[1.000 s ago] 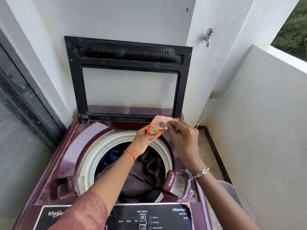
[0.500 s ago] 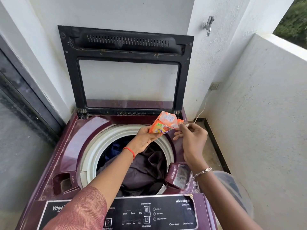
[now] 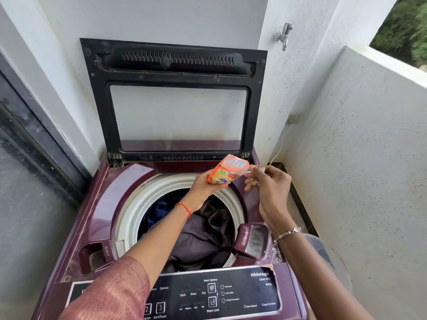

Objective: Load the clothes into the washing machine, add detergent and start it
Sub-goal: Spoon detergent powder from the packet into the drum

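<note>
A maroon top-load washing machine (image 3: 111,199) stands with its black-framed lid (image 3: 175,61) raised against the wall. Dark clothes (image 3: 203,234) fill its drum inside the white rim (image 3: 131,211). Over the far edge of the drum my left hand (image 3: 203,188) grips an orange detergent sachet (image 3: 227,169). My right hand (image 3: 270,188) pinches a thin strip at the sachet's torn right corner. The open detergent drawer (image 3: 251,241) sits at the drum's front right. The black control panel (image 3: 219,294) runs along the front edge.
A tap (image 3: 284,35) sticks out of the white pillar at the upper right. A wall socket (image 3: 294,118) with a white cable sits low on the right wall. A translucent bucket (image 3: 328,259) stands on the floor right of the machine. A dark door frame (image 3: 34,139) runs along the left.
The right hand has drawn a little to the right, pulling a strip away from the sachet's corner. The sachet now tilts more upright in the left hand.
</note>
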